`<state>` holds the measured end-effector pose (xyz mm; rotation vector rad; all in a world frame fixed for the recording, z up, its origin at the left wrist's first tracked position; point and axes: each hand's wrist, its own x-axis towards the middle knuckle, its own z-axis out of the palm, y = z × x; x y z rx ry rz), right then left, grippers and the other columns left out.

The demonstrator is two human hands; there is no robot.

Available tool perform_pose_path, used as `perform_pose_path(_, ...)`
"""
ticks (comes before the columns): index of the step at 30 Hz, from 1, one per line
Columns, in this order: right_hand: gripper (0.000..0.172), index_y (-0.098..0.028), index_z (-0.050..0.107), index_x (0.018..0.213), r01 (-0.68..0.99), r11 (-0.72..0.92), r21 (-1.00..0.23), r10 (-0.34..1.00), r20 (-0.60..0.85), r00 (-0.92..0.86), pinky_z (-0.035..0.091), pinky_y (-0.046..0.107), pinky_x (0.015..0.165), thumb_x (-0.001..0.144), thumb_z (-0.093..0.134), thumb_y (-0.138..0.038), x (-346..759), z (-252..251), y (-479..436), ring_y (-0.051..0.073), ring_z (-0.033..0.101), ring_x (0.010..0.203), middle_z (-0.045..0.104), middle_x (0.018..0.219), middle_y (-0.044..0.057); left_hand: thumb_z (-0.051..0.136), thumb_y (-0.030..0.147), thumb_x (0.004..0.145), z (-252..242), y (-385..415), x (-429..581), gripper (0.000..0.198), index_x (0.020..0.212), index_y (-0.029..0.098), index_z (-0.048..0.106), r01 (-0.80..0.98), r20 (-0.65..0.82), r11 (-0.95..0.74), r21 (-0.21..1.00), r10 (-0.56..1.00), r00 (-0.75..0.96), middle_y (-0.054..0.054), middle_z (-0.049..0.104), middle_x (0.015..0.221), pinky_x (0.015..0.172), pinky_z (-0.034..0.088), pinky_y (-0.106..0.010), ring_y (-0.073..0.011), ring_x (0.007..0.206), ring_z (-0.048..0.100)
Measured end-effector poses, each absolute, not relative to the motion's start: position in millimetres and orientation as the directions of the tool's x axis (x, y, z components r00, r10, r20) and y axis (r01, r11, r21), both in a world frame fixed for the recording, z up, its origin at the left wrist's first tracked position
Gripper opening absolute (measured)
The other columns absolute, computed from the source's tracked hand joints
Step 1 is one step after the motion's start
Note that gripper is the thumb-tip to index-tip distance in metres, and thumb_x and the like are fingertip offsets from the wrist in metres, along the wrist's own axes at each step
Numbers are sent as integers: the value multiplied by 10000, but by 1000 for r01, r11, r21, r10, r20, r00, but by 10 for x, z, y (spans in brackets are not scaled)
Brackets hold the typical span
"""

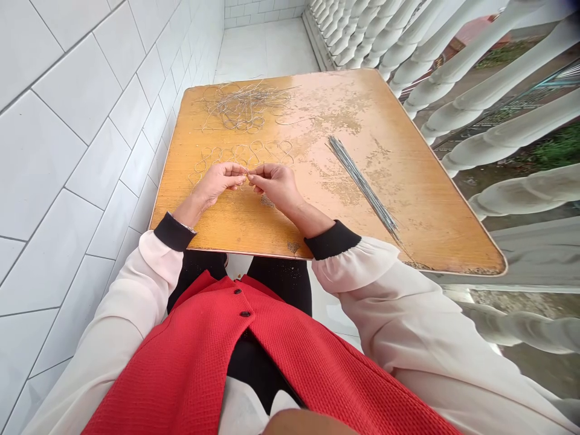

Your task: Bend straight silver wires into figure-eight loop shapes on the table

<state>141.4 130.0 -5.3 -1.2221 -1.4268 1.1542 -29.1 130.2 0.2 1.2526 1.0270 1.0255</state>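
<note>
**Q:** What lies nearest?

**A:** A red knit waistcoat (244,362) over a pale blouse, worn by the person seated at the tabletop (385,151).

**Q:** Report left to right.

**A:** White wall tiles (77,181) at left. The left hand (217,184) and right hand (274,186) meet mid-tabletop, clenched in a fingertip pinch on an apparent thin wire (248,175), too fine to confirm. Beyond them lie a tangled wire heap (242,107) and a row of wire loops (244,156). To the right are a straight wire bundle (362,184), then white balusters (498,115).

**Q:** Handling finding?

**A:** Pinching close together gives best control; steady, even pressure should limit kinks.
</note>
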Motion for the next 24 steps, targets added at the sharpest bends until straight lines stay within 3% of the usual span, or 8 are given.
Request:
perform_pose_path(9, 79, -169, 712, 776, 71, 162, -984, 987, 160, -35, 421, 218, 552, 792, 774, -215, 1464, -68, 1328, 82, 525, 589, 657, 700, -3, 670, 11, 768, 18, 1309, -276, 138, 843, 122, 707, -11, -72, 76, 997, 969, 237, 10, 686, 754, 654, 429, -219, -49, 657, 585)
perform_pose_path(13, 167, -169, 710, 702, 2, 87, -996, 992, 86, -90, 390, 211, 526, 792, 780, -292, 1469, -56, 1351, 76, 490, 571, 664, 690, 12, 658, -18, 757, 9, 1291, -247, 156, 801, 129, 689, 25, -69, 65, 998, 959, 275, 25, 660, 743, 654, 437, -217, -41, 638, 553)
perform_pose_path(16, 249, -169, 670, 627, -55, 37, -998, 990, 44, -133, 363, 208, 508, 788, 792, -314, 1463, -47, 1360, 63, 450, 530, 629, 630, 3, 634, -41, 761, -14, 1293, -213, 177, 770, 132, 671, 91, -24, 1, 996, 968, 249, 34, 640, 731, 639, 432, -223, -38, 598, 517)
perform_pose_path(24, 210, -171, 658, 601, -44, 62, -997, 992, 66, -106, 373, 207, 519, 761, 794, -172, 1457, -69, 1410, 67, 479, 534, 599, 580, -21, 670, -52, 728, -123, 1330, -138, 207, 716, 154, 679, 394, 242, -292, 871, 955, 173, 20, 696, 759, 747, 463, -241, -76, 694, 578)
